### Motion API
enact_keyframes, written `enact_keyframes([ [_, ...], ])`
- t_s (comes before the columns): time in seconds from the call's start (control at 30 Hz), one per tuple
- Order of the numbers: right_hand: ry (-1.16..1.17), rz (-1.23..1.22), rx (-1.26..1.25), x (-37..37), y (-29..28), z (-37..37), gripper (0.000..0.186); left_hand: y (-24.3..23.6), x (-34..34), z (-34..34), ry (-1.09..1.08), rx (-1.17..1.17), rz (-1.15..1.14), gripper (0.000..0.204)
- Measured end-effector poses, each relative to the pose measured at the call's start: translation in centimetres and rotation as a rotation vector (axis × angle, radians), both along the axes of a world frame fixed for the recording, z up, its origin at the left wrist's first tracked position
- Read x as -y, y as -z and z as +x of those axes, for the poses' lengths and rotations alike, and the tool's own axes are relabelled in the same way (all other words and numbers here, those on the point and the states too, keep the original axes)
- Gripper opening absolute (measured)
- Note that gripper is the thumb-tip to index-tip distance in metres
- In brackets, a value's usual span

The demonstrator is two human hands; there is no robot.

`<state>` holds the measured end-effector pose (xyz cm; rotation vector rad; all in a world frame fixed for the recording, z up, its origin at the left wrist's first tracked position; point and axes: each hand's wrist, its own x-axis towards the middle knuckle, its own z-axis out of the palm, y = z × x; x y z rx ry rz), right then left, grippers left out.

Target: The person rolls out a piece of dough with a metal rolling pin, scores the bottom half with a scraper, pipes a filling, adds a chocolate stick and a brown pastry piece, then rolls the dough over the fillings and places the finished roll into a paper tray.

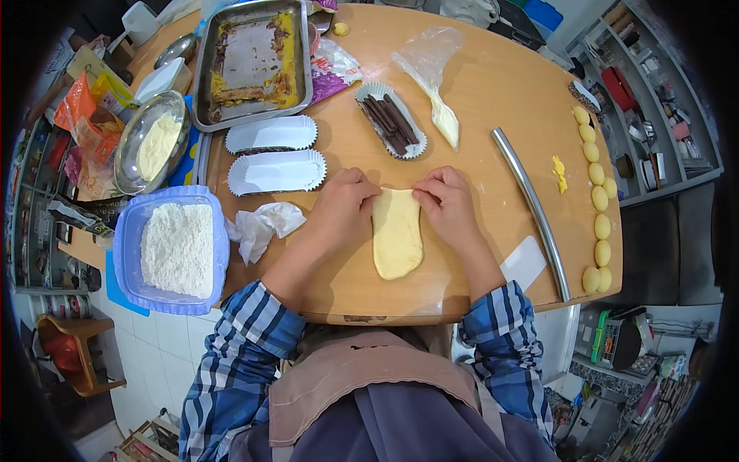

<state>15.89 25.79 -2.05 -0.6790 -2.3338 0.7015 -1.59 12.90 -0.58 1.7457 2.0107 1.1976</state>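
Observation:
A flattened, elongated piece of pale yellow dough [396, 239] lies lengthwise on the wooden table in front of me. My left hand [345, 202] pinches its upper left corner and my right hand [444, 202] pinches its upper right corner. Above the dough, a fluted paper case [418, 148] holds several dark chocolate sticks [389, 122], with a piping bag of cream [443, 115] to its right. Two empty white paper cases [275, 171] are at upper left, and a crumpled white tissue [258, 229] is beside my left forearm.
A blue flour tub [129, 242], steel bowl [131, 169] and dirty baking pan [202, 81] occupy the left. On the right are a steel rod [531, 200], white scraper [523, 260], yellow smear [560, 173] and several dough balls [599, 199] along the table's edge [616, 281].

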Motion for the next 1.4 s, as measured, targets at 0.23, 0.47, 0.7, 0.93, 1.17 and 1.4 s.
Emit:
enact_keyframes([
  [0.23,-0.045,0.112,-0.052,0.2,-0.3,-0.4,0.018,-0.7,-0.6,0.7,-0.066,-0.007,-0.084,0.018],
  [0.47,-0.165,0.207,-0.064,0.4,0.0,-0.6,0.020,0.2,-1.8,2.2,-0.275,-0.104,0.054,0.026],
  [0.7,-0.090,0.116,0.023,0.9,-1.0,-0.7,0.016,0.5,-1.4,2.3,-0.274,-0.001,0.055,0.016],
  [0.93,0.020,0.064,0.048,1.1,-0.8,-1.0,0.016,0.3,-0.9,2.3,-0.213,-0.001,0.018,0.009],
  [1.17,-0.071,0.210,-0.108,1.6,-0.9,-0.7,0.017,0.8,-0.2,1.8,-0.168,-0.007,0.011,0.012],
  [1.4,-0.078,0.125,-0.127,1.5,-1.4,-0.8,0.027,0.2,-0.2,1.2,-0.130,0.082,0.125,0.016],
])
